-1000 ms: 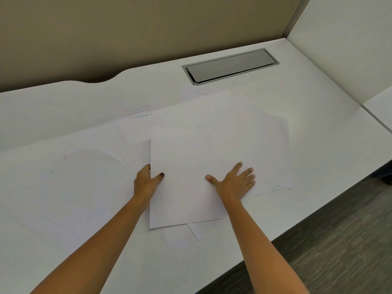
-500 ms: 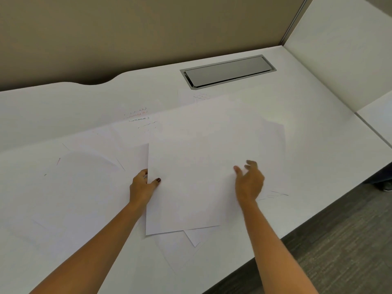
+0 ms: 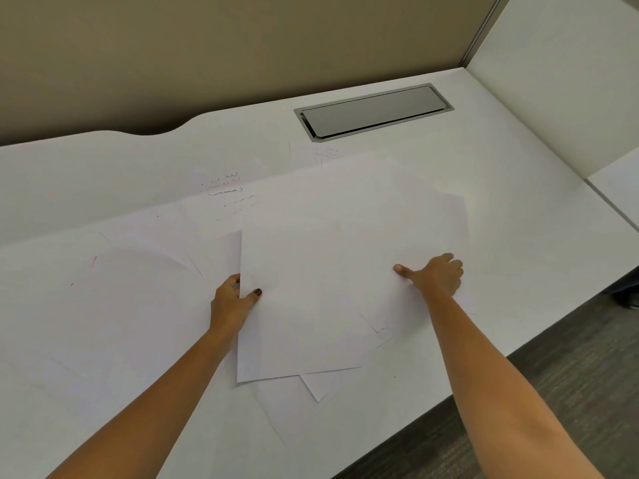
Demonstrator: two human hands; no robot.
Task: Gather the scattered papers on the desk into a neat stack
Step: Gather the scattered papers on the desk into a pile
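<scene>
Several white papers lie overlapped on the white desk (image 3: 518, 188). A loose pile (image 3: 321, 299) sits in the middle, its top sheet blank and askew over the ones below. My left hand (image 3: 231, 302) grips the pile's left edge, thumb on top and fingers underneath. My right hand (image 3: 434, 274) rests on the pile's right side, thumb stretched left, fingers curled down at the sheets' right edge. More sheets (image 3: 114, 305) spread to the left, and one with handwriting (image 3: 224, 191) lies farther back.
A grey cable hatch (image 3: 373, 110) is set into the desk at the back. A beige partition (image 3: 242, 46) stands behind, a white divider panel (image 3: 560, 81) at the right. The desk's front edge drops to grey carpet (image 3: 570, 392) at lower right.
My right hand lifted off the middle of the pile and moved right to its right edge. My left hand kept its grip on the left edge.
</scene>
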